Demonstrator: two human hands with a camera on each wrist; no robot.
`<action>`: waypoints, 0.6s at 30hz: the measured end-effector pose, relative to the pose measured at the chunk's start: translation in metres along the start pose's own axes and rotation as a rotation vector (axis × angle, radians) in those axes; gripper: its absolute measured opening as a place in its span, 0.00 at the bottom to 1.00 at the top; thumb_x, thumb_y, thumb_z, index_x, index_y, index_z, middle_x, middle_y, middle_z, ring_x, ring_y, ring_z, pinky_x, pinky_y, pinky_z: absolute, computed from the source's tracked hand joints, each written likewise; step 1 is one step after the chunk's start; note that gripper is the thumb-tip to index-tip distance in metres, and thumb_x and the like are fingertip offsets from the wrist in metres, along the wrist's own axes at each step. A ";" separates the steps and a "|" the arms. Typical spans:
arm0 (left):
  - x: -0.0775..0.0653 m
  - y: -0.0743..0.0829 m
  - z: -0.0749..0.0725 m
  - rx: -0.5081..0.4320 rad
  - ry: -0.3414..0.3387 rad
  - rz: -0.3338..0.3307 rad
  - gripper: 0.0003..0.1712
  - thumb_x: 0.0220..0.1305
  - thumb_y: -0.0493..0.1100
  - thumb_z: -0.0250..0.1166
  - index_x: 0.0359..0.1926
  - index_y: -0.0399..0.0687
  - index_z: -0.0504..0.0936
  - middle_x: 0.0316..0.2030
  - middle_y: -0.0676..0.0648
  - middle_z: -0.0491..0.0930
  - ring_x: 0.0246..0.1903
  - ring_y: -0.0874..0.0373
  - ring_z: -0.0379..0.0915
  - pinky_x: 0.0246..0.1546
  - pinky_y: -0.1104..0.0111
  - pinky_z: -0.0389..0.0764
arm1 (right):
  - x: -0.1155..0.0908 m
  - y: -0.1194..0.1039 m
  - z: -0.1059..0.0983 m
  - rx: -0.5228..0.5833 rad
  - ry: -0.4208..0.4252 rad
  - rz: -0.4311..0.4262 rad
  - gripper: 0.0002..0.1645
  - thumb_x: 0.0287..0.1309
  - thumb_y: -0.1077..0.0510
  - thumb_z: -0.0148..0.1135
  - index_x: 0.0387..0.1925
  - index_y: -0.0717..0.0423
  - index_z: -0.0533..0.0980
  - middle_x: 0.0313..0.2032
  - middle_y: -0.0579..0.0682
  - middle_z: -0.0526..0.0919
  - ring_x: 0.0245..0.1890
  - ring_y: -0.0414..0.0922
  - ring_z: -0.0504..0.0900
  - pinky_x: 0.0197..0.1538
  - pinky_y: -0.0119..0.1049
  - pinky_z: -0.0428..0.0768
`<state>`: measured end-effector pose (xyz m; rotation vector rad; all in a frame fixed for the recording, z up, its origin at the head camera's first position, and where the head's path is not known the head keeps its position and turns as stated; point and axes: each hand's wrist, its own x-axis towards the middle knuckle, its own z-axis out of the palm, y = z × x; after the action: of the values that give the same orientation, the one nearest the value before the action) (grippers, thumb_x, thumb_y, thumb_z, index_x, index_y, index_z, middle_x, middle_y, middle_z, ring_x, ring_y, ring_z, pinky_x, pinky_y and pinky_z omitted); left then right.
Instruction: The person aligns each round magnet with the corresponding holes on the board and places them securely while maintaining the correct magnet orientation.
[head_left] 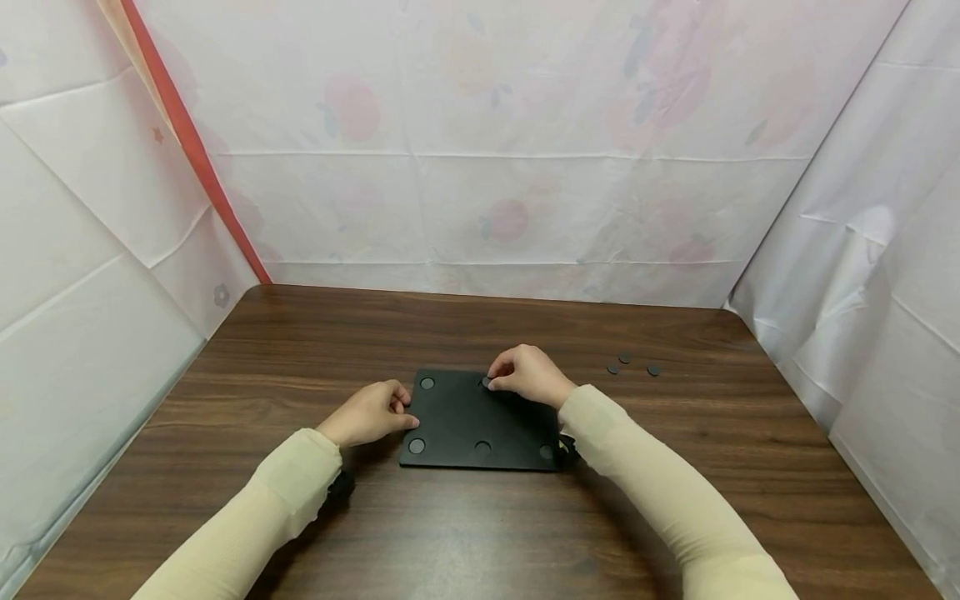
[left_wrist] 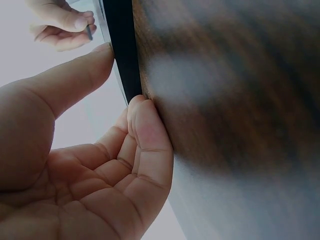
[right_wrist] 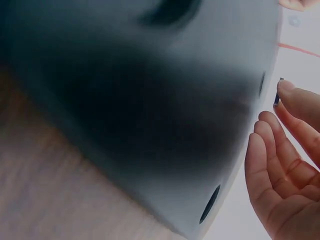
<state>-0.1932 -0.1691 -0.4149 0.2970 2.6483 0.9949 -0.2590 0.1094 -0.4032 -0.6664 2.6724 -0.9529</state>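
A flat black rectangular board (head_left: 480, 417) lies on the table, with round recesses along its far and near edges. My left hand (head_left: 371, 414) grips the board's left edge; in the left wrist view its thumb (left_wrist: 95, 67) is on the upper face and the curled fingers are at the underside. Between thumb and fingertips, my right hand (head_left: 531, 375) pinches a small black disc (right_wrist: 278, 92), held on edge close over the far middle recess. At the board's left end, two round spots (head_left: 427, 383) look greyer than the near middle recess (head_left: 483, 448).
Three loose dark discs (head_left: 625, 359) lie on the brown wooden table (head_left: 465, 533), right of the board and toward the back. White printed curtains (head_left: 465, 208) hang behind the table and at both sides. A dark wrist strap (head_left: 342, 487) shows under the left sleeve.
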 end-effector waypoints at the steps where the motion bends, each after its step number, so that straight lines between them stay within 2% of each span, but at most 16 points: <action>1: 0.000 0.000 0.000 -0.006 0.001 -0.010 0.17 0.60 0.42 0.70 0.44 0.38 0.75 0.31 0.47 0.73 0.29 0.58 0.68 0.34 0.67 0.70 | 0.001 0.000 0.000 -0.005 -0.006 0.004 0.07 0.58 0.58 0.69 0.39 0.53 0.85 0.36 0.46 0.87 0.32 0.38 0.81 0.37 0.35 0.79; 18: 0.000 0.001 0.000 0.023 0.005 0.004 0.17 0.59 0.43 0.71 0.44 0.38 0.75 0.32 0.48 0.74 0.31 0.58 0.68 0.34 0.67 0.71 | 0.007 -0.005 0.004 -0.092 -0.033 -0.008 0.07 0.57 0.58 0.70 0.38 0.51 0.85 0.37 0.47 0.87 0.33 0.39 0.82 0.40 0.35 0.80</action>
<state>-0.1935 -0.1679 -0.4142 0.3045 2.6663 0.9687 -0.2621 0.1007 -0.4035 -0.7061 2.6999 -0.8186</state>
